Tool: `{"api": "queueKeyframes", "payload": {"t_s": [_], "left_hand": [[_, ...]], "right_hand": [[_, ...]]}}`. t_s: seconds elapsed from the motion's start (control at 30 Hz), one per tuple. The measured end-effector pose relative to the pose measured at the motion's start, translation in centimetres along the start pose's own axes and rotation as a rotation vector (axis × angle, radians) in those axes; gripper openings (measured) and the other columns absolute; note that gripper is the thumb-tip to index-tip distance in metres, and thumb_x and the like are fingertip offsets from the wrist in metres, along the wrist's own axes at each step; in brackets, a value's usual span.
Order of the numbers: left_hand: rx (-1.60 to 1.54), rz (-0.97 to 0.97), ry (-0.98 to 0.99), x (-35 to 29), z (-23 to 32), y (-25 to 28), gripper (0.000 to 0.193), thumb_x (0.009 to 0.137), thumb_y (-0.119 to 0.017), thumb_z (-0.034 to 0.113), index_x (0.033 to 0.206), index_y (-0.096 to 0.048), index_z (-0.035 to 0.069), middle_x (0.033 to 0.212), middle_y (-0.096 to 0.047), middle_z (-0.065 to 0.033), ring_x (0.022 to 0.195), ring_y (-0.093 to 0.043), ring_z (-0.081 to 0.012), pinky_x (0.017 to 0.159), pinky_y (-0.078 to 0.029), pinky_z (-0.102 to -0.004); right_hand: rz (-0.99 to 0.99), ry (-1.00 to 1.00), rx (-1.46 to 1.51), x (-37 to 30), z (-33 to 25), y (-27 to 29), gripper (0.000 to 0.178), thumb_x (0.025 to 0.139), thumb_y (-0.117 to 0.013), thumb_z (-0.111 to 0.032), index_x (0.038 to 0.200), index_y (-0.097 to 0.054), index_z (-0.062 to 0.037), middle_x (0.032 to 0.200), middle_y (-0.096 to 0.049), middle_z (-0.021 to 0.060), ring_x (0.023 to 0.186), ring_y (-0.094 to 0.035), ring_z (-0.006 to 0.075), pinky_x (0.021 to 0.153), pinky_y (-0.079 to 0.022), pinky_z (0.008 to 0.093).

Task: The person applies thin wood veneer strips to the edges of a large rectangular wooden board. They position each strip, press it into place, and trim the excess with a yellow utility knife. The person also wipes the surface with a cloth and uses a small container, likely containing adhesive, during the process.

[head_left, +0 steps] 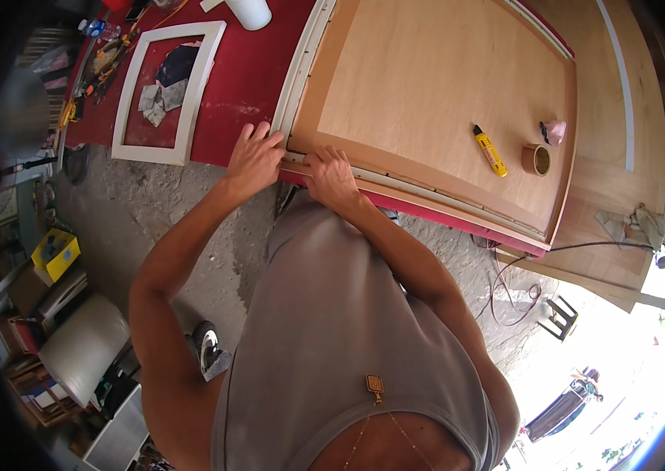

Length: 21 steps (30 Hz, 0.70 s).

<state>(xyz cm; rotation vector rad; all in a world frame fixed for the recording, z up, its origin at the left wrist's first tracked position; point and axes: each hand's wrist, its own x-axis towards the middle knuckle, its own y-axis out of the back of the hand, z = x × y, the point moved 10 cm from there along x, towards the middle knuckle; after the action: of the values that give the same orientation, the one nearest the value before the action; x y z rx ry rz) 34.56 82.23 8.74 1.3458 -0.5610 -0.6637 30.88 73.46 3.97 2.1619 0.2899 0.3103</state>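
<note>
A large frame [426, 180] with a pale rim lies on the red-covered table, a brown-edged wooden backing panel [403, 71] set inside it. My left hand [256, 159] curls its fingers over the near left corner of this frame. Just to the right, my right hand [334, 176] is closed on the near rail, fingers bent and pressed against its edge. Whether a thin strip lies under my fingertips cannot be made out. On the panel's right part rest a yellow tube with a black tip [490, 151], a roll of brown tape [536, 160] and a crumpled pink scrap [553, 131].
A smaller white frame [124, 118] lies on the red tabletop [238, 86] at left, around some rags [161, 100]. Behind it are a white container [251, 11] and scattered tools [105, 63]. Wooden boards [607, 157] lie at right. A hose [497, 298] trails over the floor.
</note>
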Motion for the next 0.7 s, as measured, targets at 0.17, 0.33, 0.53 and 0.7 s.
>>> {"api": "queueKeyframes", "payload": {"t_s": [0.17, 0.33, 0.53, 0.7], "left_hand": [[-0.029, 0.005, 0.003, -0.8, -0.6, -0.8, 0.012, 0.071, -0.072, 0.013, 0.082, -0.074, 0.009, 0.093, -0.056, -0.0016, 0.098, -0.049, -0.0221, 0.083, -0.035, -0.0398], [-0.024, -0.072, 0.063, -0.9, -0.9, -0.5, 0.022, 0.069, -0.075, 0.023, 0.089, -0.074, 0.013, 0.098, -0.055, -0.0016, 0.102, -0.047, -0.0223, 0.085, -0.034, -0.0413], [0.052, -0.154, 0.031, -1.7, -1.6, -1.2, 0.041, 0.068, -0.079, 0.037, 0.103, -0.070, 0.017, 0.114, -0.054, -0.0035, 0.112, -0.045, -0.0256, 0.089, -0.034, -0.0447], [0.119, -0.081, -0.035, -0.6, 0.2, -0.5, 0.059, 0.067, -0.081, 0.042, 0.115, -0.063, 0.013, 0.123, -0.055, -0.0059, 0.119, -0.046, -0.0284, 0.095, -0.035, -0.0476]], "right_hand": [[-0.008, -0.006, -0.025, 0.1, -0.1, -0.1, 0.024, 0.069, -0.074, -0.011, 0.092, -0.066, -0.0071, 0.096, -0.060, 0.0101, 0.096, -0.058, 0.0295, 0.083, -0.045, 0.0414], [-0.064, 0.022, -0.164, 0.0, -0.4, -1.1, 0.020, 0.073, -0.070, -0.014, 0.092, -0.066, -0.0079, 0.096, -0.061, 0.0092, 0.097, -0.059, 0.0273, 0.084, -0.044, 0.0401], [-0.115, 0.040, -0.290, 0.4, -0.9, -1.6, 0.017, 0.077, -0.067, -0.020, 0.090, -0.066, -0.0081, 0.095, -0.061, 0.0083, 0.098, -0.059, 0.0257, 0.088, -0.041, 0.0403], [-0.014, -0.011, -0.155, -0.7, -0.2, 0.3, 0.039, 0.076, -0.072, -0.025, 0.111, -0.063, -0.0111, 0.106, -0.061, 0.0109, 0.105, -0.056, 0.0283, 0.090, -0.040, 0.0431]]}}
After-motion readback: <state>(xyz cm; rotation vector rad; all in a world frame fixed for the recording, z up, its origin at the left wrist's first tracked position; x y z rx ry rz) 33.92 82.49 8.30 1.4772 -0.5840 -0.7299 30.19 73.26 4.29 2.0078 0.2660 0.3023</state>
